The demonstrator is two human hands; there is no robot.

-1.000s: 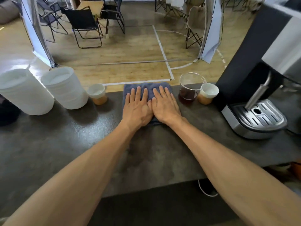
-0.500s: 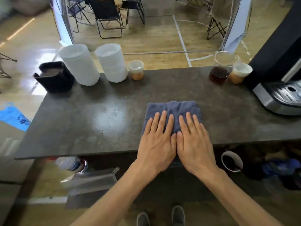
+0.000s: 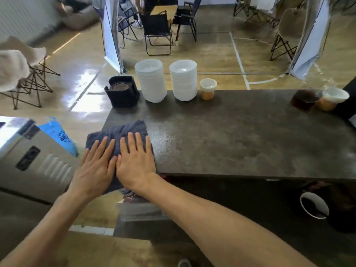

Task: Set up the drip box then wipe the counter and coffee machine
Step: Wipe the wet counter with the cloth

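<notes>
Fingers straight, two hands [image 3: 113,166] press one cloth [image 3: 117,135] on counter [image 3: 231,141]

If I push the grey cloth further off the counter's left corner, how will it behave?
The grey cloth looks soft and folded, so its overhanging corner would probably droop. Held flat by left hand and right hand, it likely slides easily on the smooth counter.

bright daylight | glare on floor [image 3: 86,78] | edges warped | slight motion blur
</notes>
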